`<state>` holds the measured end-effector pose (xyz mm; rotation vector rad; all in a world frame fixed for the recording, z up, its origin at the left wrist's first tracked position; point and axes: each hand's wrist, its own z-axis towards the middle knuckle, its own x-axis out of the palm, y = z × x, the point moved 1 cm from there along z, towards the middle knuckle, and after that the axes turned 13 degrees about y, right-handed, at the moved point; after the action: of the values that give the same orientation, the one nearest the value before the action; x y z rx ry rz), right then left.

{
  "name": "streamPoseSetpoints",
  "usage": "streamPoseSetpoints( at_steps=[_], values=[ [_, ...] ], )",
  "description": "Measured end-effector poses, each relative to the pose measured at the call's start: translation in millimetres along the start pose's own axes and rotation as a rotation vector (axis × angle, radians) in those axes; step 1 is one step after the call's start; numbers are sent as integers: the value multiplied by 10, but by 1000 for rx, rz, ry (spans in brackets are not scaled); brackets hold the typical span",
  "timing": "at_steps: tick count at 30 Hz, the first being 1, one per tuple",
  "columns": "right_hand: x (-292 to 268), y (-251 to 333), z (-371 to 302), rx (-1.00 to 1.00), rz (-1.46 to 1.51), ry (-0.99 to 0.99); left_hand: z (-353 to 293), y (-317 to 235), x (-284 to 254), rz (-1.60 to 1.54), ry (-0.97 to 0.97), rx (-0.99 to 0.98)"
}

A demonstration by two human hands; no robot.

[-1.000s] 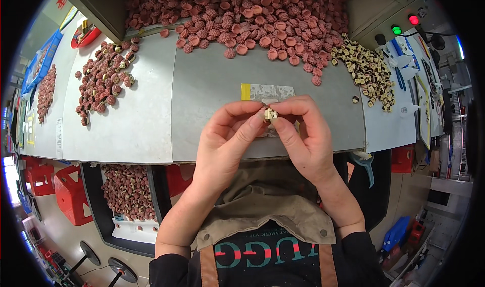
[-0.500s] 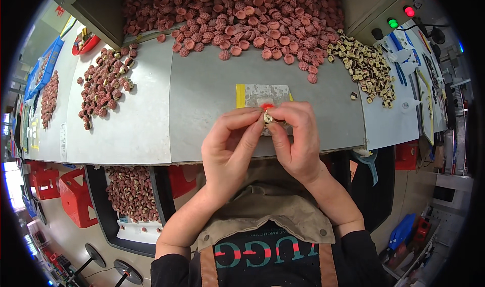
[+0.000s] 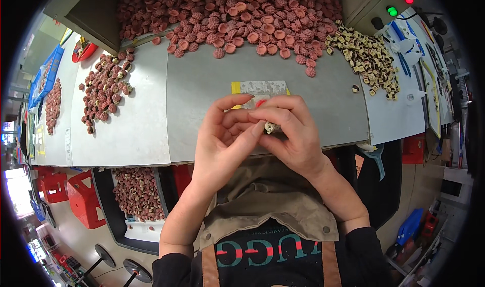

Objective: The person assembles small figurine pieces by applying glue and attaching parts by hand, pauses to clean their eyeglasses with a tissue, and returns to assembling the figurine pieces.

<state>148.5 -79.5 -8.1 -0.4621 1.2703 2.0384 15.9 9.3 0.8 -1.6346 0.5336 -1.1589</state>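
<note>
A small cream-and-dark piece (image 3: 270, 128) sits between my hands above the table's front edge. My right hand (image 3: 298, 133) is closed on it, thumb below and fingers curled over the top. My left hand (image 3: 222, 135) presses its thumb tip against the same piece; its index finger is lifted and the other fingers are bent. The fingers hide most of the piece. Just beyond them lies a grey speckled pad (image 3: 262, 87) with yellow edges, and a small bright red thing (image 3: 260, 103) shows over my fingers.
Pink raspberry-shaped shells (image 3: 242, 22) are heaped at the back. Cream-and-dark pieces (image 3: 366, 60) lie at the right, joined pink-and-cream pieces (image 3: 103, 92) at the left. Below the table edge a black bin (image 3: 108, 206) holds more; red stools (image 3: 83, 198) stand beside it.
My left index finger has lifted off the piece and spread away. My right fingers have curled further over it, and both hands have come slightly nearer to me.
</note>
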Motion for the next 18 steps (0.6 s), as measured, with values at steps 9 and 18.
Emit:
streamPoseSetpoints(
  at_steps=[9, 18],
  values=[
    [26, -38, -38, 10, -103, -135, -41, 159, 93, 216, -1, 131],
    [38, -73, -88, -26, -134, -102, -66, 284, 84, 572, 27, 273]
  ],
)
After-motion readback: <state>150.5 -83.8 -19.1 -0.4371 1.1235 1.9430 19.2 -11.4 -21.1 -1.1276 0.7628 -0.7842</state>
